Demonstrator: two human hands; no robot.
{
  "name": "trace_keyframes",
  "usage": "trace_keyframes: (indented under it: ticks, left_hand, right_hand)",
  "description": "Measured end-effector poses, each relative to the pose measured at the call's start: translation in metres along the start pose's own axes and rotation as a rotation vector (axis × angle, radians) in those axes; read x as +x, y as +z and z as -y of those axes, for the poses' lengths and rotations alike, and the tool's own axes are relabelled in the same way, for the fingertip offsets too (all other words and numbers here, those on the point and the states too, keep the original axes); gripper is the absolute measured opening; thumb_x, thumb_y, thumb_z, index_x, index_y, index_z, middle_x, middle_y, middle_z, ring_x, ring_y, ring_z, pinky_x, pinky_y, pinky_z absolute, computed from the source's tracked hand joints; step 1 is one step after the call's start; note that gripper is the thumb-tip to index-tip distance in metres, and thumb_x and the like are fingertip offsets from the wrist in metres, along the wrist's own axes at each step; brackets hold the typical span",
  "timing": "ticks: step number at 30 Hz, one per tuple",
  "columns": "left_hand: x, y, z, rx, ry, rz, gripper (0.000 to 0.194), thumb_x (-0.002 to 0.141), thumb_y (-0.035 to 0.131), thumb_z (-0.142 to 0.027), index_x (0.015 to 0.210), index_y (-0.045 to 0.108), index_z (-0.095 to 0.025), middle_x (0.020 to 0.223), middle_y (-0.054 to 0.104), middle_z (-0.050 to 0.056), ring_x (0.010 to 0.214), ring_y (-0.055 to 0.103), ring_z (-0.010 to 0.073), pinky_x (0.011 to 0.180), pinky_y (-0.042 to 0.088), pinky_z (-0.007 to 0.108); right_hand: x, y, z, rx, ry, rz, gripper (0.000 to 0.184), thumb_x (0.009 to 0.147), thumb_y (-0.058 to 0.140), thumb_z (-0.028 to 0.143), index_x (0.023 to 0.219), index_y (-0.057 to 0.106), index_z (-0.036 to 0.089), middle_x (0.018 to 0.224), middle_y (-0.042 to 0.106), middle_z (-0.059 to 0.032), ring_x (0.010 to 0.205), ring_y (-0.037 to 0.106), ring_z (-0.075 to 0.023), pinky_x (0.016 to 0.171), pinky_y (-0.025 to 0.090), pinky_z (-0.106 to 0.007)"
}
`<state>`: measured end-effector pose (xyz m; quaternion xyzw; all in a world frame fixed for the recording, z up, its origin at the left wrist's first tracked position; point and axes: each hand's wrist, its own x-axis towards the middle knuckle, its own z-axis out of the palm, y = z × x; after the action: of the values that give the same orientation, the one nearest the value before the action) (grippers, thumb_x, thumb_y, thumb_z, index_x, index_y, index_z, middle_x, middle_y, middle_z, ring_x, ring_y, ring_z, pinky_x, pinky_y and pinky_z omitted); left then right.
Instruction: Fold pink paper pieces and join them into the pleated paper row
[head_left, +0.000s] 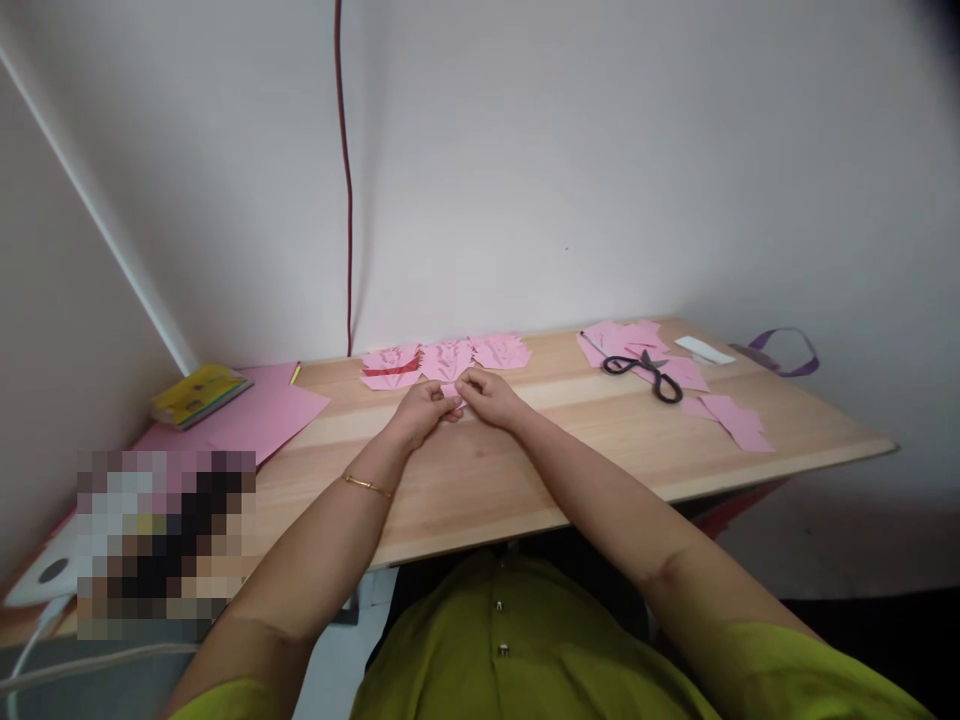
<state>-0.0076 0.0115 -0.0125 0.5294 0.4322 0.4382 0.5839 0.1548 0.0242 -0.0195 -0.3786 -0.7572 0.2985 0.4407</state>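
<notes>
My left hand and my right hand meet above the middle of the wooden table, fingertips close together. Between them they pinch a small piece of pink paper, mostly covered by the fingers. Just beyond lie three pink paper cut-outs in a row: a left one with a red strip across it, a middle one and a right one. Their fine detail is too small to make out.
Black-handled scissors rest on pink paper scraps at the right, near a white strip. Large pink sheets and a yellow packet lie left. A purple band hangs past the table's right edge.
</notes>
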Motion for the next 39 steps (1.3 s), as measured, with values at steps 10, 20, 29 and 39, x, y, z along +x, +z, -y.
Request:
trace_keyframes:
  ticks: [10,20,29,39]
  left_hand:
    - [-0.009,-0.006,-0.011,0.138,0.073,0.145,0.026,0.065,0.076,-0.027,0.086,0.067,-0.014,0.059,0.064,0.001,0.055,0.058,0.0121,0.059,0.044,0.023]
    - [-0.002,-0.017,-0.005,-0.002,0.146,0.296,0.023,0.069,0.077,-0.031,0.078,0.065,-0.013,0.062,0.063,0.002,0.060,0.059,0.0124,0.067,0.047,0.026]
    - [0.001,-0.004,0.000,-0.027,0.088,0.127,0.026,0.065,0.076,-0.029,0.077,0.058,-0.015,0.063,0.060,-0.001,0.052,0.054,0.0089,0.061,0.048,0.025]
    - [-0.002,-0.008,-0.007,0.390,0.152,0.136,0.021,0.069,0.069,-0.031,0.077,0.057,-0.015,0.059,0.058,-0.004,0.054,0.056,0.0113,0.057,0.041,0.025]
  right_hand:
    - [0.000,-0.003,0.013,0.024,0.031,0.078,0.036,0.088,0.046,0.049,0.067,0.045,0.020,0.064,0.045,0.0024,0.065,0.042,-0.0132,0.064,0.035,-0.026]
    - [-0.003,0.003,0.022,0.302,0.109,0.084,0.045,0.087,0.046,0.061,0.069,0.049,0.020,0.063,0.053,-0.0003,0.066,0.047,-0.0149,0.062,0.040,-0.027]
    - [0.001,0.002,0.011,0.248,0.152,-0.030,0.041,0.088,0.044,0.057,0.070,0.049,0.020,0.070,0.051,-0.0001,0.071,0.050,-0.0142,0.070,0.043,-0.029]
    - [0.001,0.006,0.006,0.172,0.036,0.012,0.030,0.083,0.057,0.047,0.076,0.052,0.018,0.070,0.052,0.0018,0.068,0.046,-0.0129,0.066,0.038,-0.026]
